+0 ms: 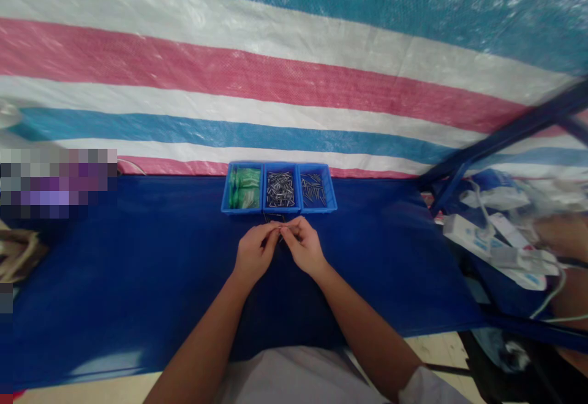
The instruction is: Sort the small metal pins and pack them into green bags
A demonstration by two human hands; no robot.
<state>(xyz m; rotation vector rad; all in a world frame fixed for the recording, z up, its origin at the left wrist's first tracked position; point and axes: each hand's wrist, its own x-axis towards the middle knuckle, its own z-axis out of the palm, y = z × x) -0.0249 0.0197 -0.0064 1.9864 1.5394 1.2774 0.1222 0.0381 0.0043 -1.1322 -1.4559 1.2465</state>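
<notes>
My left hand (255,250) and my right hand (305,248) meet over the blue table, fingertips pinched together around something small, too hidden to name. Just beyond them stand three joined blue bins. Green plastic packets (245,187) fill the left bin. Many small dark metal pieces (280,189) lie in the middle bin, and fewer thin metal pieces (313,190) are in the right one. A few dark thin pieces (274,216) lie on the table between the bins and my fingers.
The blue table (174,269) runs across the view, with a striped plastic sheet (275,79) behind it. At the right are a dark blue frame (500,138), white boxes (496,248), cables and part of a person's arm (567,239). A brown container (18,257) sits far left.
</notes>
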